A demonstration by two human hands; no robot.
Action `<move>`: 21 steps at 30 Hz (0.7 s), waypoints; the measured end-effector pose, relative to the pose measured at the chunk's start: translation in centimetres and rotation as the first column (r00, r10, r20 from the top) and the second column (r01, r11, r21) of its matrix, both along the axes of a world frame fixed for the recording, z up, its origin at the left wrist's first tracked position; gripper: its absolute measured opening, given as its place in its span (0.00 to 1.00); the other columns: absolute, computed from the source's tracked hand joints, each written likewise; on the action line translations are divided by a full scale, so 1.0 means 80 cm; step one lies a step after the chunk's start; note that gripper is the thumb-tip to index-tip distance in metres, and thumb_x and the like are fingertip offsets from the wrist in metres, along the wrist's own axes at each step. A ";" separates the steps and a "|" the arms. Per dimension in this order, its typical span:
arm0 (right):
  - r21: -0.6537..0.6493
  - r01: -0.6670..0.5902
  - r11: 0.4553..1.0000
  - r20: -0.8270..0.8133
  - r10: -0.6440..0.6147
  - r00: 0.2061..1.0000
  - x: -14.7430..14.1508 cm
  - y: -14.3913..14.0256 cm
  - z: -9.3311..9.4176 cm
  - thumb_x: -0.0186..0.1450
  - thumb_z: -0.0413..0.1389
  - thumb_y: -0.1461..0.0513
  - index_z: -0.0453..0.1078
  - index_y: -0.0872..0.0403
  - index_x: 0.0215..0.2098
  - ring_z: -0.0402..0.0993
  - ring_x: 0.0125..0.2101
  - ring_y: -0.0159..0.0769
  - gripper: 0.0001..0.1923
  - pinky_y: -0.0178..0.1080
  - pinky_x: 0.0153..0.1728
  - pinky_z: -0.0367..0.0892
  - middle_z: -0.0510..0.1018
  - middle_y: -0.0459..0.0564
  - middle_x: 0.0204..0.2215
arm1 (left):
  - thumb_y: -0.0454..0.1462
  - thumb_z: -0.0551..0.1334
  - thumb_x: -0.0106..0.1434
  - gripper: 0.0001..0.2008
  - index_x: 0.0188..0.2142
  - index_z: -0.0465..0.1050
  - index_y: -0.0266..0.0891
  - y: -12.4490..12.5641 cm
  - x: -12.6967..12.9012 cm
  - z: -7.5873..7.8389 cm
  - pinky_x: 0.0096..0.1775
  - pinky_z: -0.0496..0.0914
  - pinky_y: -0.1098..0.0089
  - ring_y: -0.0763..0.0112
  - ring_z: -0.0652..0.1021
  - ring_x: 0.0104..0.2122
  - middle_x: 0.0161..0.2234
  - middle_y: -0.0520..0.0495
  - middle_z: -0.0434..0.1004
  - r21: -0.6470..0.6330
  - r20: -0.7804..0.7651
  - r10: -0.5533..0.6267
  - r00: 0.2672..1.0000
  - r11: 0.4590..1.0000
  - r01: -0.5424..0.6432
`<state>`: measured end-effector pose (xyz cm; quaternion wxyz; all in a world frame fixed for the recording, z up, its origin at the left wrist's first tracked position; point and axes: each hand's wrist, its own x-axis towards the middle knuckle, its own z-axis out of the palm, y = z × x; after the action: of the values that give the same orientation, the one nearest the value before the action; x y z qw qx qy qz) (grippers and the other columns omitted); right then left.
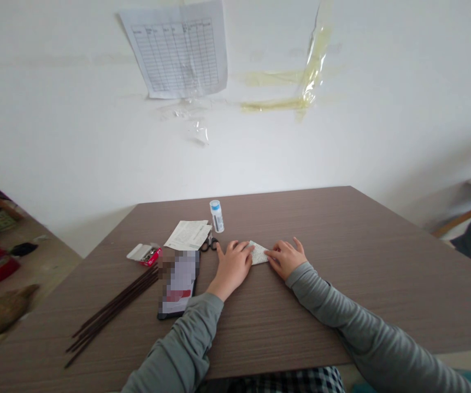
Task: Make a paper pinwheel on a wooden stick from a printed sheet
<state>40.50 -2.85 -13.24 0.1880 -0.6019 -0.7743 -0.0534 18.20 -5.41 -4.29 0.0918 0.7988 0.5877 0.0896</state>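
The brown table (342, 262) fills the lower half of the view. On it, at nine o'clock from the hands, lies a phone (180, 284), and farther toward eight o'clock a bundle of dark thin sticks (112, 308). At eleven o'clock rest a printed sheet (188, 234), a small red box (145, 254), black scissors (210, 244) and a glue stick (216, 216).

The left hand (233, 267) lies flat, fingers spread, and presses on the left end of a small folded paper (259, 252). The right hand (287, 257) presses its right end with loosely bent fingers. Neither hand grasps; both only hold the paper down.

The step appears to be flattening a crease. A next fold would probably require firm pressure on one side while the other side lifts an edge.
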 end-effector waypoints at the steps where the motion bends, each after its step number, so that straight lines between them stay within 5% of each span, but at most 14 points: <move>1: -0.004 0.003 1.000 -0.002 -0.003 1.000 0.001 -0.001 0.001 0.80 0.67 0.62 0.99 0.38 0.57 0.90 0.55 0.55 0.18 0.73 0.83 0.67 0.95 0.56 0.51 | 0.34 0.61 0.91 0.27 0.79 0.89 0.58 -0.001 0.000 0.001 0.86 0.56 0.06 0.35 0.76 0.84 0.83 0.42 0.85 0.000 0.002 0.004 1.000 1.000 -0.004; 21: 0.007 -0.058 0.998 -0.060 0.059 0.996 0.005 -0.026 0.026 0.86 0.59 0.61 0.97 0.39 0.63 0.89 0.58 0.55 0.23 0.69 0.83 0.65 0.95 0.59 0.55 | 0.38 0.62 0.93 0.25 0.78 0.90 0.59 0.000 0.001 0.006 0.85 0.56 0.06 0.36 0.81 0.80 0.79 0.41 0.90 0.008 0.044 0.014 0.999 1.000 -0.014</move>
<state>40.92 -4.96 -11.14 0.2143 -0.5797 -0.7855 -0.0319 18.24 -5.42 -3.83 0.1007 0.7929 0.5908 0.1102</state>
